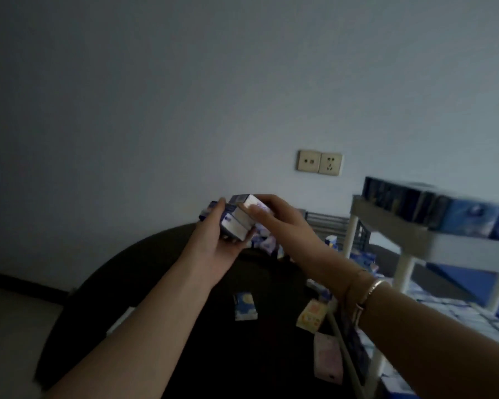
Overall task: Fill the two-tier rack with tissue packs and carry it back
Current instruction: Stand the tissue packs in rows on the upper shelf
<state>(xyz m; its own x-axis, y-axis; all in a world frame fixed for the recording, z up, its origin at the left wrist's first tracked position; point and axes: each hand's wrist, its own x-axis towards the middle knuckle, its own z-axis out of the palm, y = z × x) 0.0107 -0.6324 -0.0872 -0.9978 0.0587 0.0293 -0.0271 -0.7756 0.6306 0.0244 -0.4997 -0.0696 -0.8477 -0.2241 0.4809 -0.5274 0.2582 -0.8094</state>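
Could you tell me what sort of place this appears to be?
Probably a plain indoor room: a bare wall with wall sockets, a dark round table, and a white two-tier rack holding tissue packs.

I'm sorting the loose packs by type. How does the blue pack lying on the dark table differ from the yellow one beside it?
The blue pack has a blue wrapper with pale patches, while the yellow pack is yellow-orange. The blue pack lies nearer the middle of the dark table; the yellow pack lies toward the white rack. The blue one sits roughly square to the view, the yellow one skewed. Both are small, lying flat and untouched.
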